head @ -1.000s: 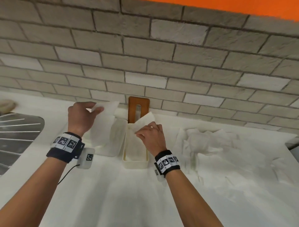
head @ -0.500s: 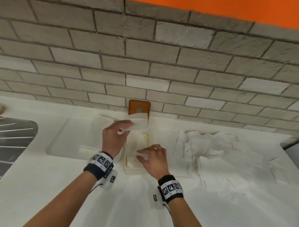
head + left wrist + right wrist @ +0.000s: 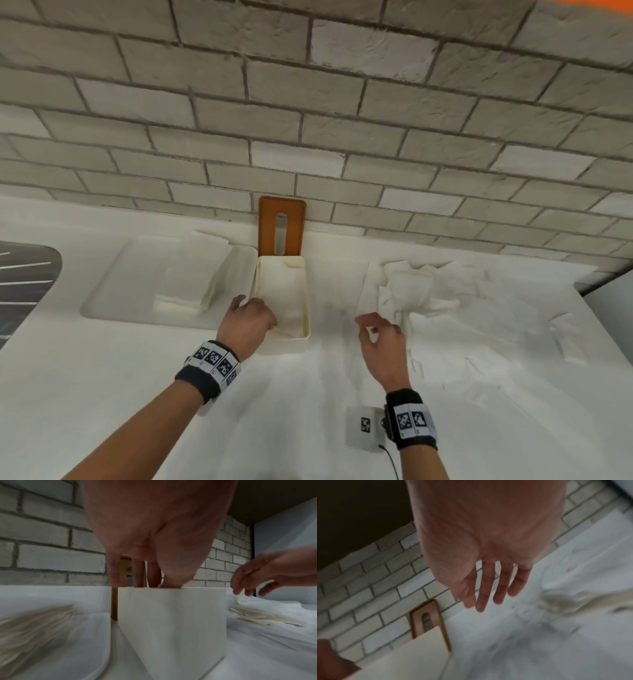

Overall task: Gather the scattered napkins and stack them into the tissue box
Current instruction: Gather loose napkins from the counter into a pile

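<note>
The cream tissue box stands open on the white counter, with folded napkins inside. My left hand reaches into its near left corner, and its straight fingers press down on the napkins behind the box wall. My right hand hovers empty to the right of the box, with its fingers spread and relaxed. It is close to the loose pile of scattered napkins. The napkins in the box are hidden in the wrist views.
The box's wooden lid with a slot leans against the brick wall behind the box. A neat stack of napkins lies in a shallow white tray to the left. A dark drainer sits at the far left.
My left hand has carried a napkin from the left to the box and now presses it in. My right hand has left the box and moved right toward the pile.
</note>
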A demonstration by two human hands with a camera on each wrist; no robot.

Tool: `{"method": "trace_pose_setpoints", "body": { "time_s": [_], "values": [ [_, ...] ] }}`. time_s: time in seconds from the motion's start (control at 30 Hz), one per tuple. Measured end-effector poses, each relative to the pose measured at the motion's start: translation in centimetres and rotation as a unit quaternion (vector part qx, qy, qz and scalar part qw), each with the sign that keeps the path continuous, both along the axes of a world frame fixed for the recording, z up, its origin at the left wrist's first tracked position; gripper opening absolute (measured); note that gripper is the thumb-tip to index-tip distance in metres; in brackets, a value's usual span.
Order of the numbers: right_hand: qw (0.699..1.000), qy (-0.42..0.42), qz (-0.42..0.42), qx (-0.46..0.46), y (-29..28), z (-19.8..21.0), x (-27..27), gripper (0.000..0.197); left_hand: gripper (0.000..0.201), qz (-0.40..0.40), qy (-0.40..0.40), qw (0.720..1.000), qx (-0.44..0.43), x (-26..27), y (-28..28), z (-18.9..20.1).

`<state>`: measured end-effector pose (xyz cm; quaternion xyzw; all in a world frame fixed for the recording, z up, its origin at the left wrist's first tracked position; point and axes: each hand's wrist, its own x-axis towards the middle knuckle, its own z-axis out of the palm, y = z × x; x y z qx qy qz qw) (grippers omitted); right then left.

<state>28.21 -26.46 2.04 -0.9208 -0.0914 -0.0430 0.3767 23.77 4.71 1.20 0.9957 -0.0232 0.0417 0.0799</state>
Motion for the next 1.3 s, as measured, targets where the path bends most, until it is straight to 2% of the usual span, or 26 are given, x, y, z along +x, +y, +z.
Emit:
{"method": "trace_pose_setpoints", "body": {
  "time_s": [0.07, 0.1, 0.17, 0.2, 0.23, 0.33, 0.4, 0.43, 0.53, 0.6, 0.63, 0.67, 0.7, 0.77, 0.8, 0.87, 0.93, 1.0, 1.1, 1.13, 1.2, 1.3],
  "values": [
    [0.989, 0.07, 0.034, -0.126, -2.8, -0.3, -0.5, 0.034, 0.038, -0.027, 0.047, 0.998, 0.027, -0.3, -0.2, 0.7],
    [0.971, 0.112, 0.053, -0.202, -3.8, -0.5, -0.9, 0.046, 0.047, -0.034, 0.057, 0.998, 0.021, -0.4, -0.5, 1.3],
    [0.933, 0.177, 0.07, -0.304, -5.0, -1.3, -1.9, 0.071, 0.058, -0.034, 0.013, 0.999, -0.029, -0.6, -1.5, 2.8],
    [0.927, 0.183, 0.069, -0.32, -5.1, -1.8, -2.5, 0.073, 0.058, -0.036, -0.035, 0.997, -0.056, -0.7, -2.2, 3.7],
    [0.93, 0.171, 0.064, -0.319, -5.0, -2.3, -3.0, 0.066, 0.055, -0.041, -0.073, 0.993, -0.085, -0.8, -3.2, 4.5],
    [0.954, 0.117, 0.019, -0.274, -4.6, -3.1, -3.7, 0.028, 0.04, -0.08, -0.129, 0.973, -0.171, -1.8, -6.4, 6.0],
    [0.975, 0.11, -0.017, -0.191, -4.3, -2.7, -3.8, 0.012, 0.033, -0.101, -0.12, 0.961, -0.23, -2.7, -8.6, 6.3],
    [0.984, 0.107, -0.026, -0.138, -4.0, -2.0, -3.8, 0.009, 0.042, -0.1, -0.085, 0.956, -0.261, -3.2, -9.7, 6.4],
    [0.996, 0.093, -0.004, 0.015, -2.2, 1.7, -4.2, 0.009, 0.097, -0.073, 0.088, 0.928, -0.354, -4.0, -11.7, 5.9],
    [0.992, 0.096, 0.026, 0.083, -1.1, 4.8, -4.8, 0.009, 0.112, -0.057, 0.124, 0.898, -0.418, -3.8, -12.1, 5.6],
    [0.987, 0.107, 0.036, 0.117, -0.7, 6.0, -5.0, 0.009, 0.108, -0.041, 0.12, 0.878, -0.461, -3.6, -12.0, 5.7],
    [0.98, 0.122, 0.039, 0.153, -0.4, 7.1, -5.2, 0.01, 0.094, -0.029, 0.109, 0.855, -0.506, -3.4, -11.7, 5.9],
    [0.973, 0.135, 0.036, 0.182, -0.3, 7.6, -5.3, 0.012, 0.072, -0.021, 0.094, 0.838, -0.538, -3.2, -11.2, 6.1],
    [0.965, 0.152, 0.019, 0.213, -0.3, 7.9, -5.6, 0.017, 0.028, -0.009, 0.065, 0.831, -0.552, -2.8, -9.9, 6.9],
    [0.963, 0.16, 0.005, 0.216, -0.3, 7.6, -5.7, 0.02, 0.018, 0.001, 0.06, 0.826, -0.56, -2.6, -9.2, 7.5],
    [0.962, 0.178, -0.011, 0.205, 0.0, 6.9, -6.0, 0.029, 0.019, 0.026, 0.066, 0.816, -0.574, -1.8, -7.4, 8.9],
    [0.962, 0.19, -0.005, 0.197, 0.8, 6.2, -6.2, 0.031, 0.02, 0.039, 0.076, 0.831, -0.549, -0.3, -5.1, 10.1],
    [0.959, 0.183, 0.015, 0.217, 2.4, 6.1, -6.5, 0.018, 0.022, 0.051, 0.072, 0.87, -0.486, 1.5, -2.5, 10.8],
    [0.963, 0.14, 0.033, 0.23, 5.3, 7.0, -6.4, 0.057, 0.031, 0.049, 0.046, 0.918, -0.391, 4.9, 0.5, 11.3],
    [0.963, 0.135, 0.048, 0.23, 6.3, 7.5, -6.3, 0.061, 0.026, 0.033, 0.038, 0.928, -0.369, 6.0, 1.2, 11.4],
    [0.958, 0.153, 0.078, 0.227, 8.6, 8.4, -5.8, 0.05, 0.029, 0.018, 0.022, 0.948, -0.316, 8.4, 2.3, 11.4],
    [0.959, 0.201, 0.06, 0.188, 12.1, 7.0, -3.4, 0.017, 0.044, 0.033, 0.036, 0.961, -0.271, 11.1, 3.3, 10.4]
  ]
}}
